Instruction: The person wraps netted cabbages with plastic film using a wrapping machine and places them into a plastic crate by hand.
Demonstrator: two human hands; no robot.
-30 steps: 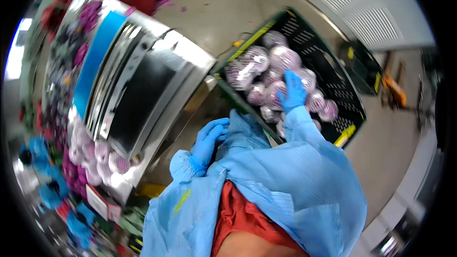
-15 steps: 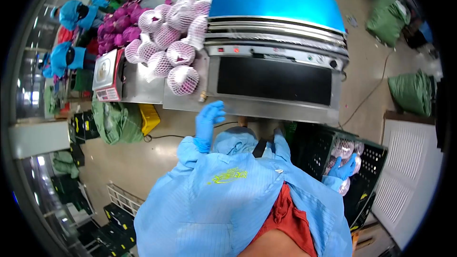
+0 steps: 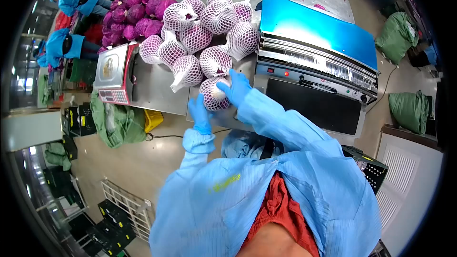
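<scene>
Here, left hand (image 3: 199,114), right hand (image 3: 236,89), flanking cabbage (image 3: 211,97)

No wording can be read clearly. Yellow-green lettering (image 3: 226,183) stands on the chest of the blue smock (image 3: 200,214), near, too blurred to make out. On the scale (image 3: 110,69) at the left of the tabletop (image 3: 159,85), the keypad's (image 3: 113,96) marks are too small, as are those on the control panel (image 3: 342,91) at right.

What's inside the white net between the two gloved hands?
Through the mesh of the white net shows a rounded purple head, apparently a cabbage. The right hand covers part of its right side; its underside is turned away from the camera and cannot be seen.
</scene>
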